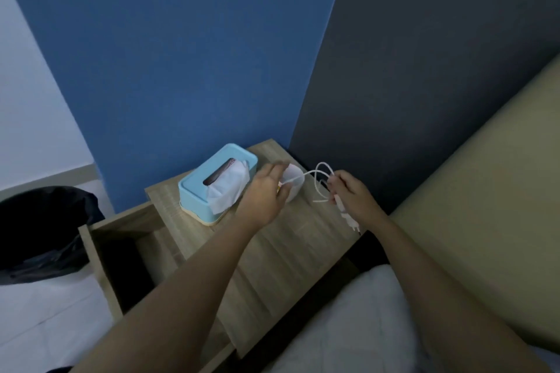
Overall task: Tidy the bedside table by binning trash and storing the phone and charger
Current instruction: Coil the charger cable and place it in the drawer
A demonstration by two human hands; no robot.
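The blue tissue box [216, 183] sits on the wooden counter [272, 251] against the blue wall, a white tissue sticking out of its slot. Just right of the tissue box, the left hand [266, 194] is curled around a small white cup [292, 186] standing on the counter; whether this grip is actually closed on the cup, I cannot tell. Further right of the box, the right hand [353, 198] grips the white charger [345, 209], fingers closed on its plug body, with the prongs pointing down past the counter's edge. The charger cable [322, 179] loops above that hand and trails toward the cup. Left of the tissue box, below counter level, a drawer [121, 251] stands open, and beyond it is a bin with a black liner [45, 230].
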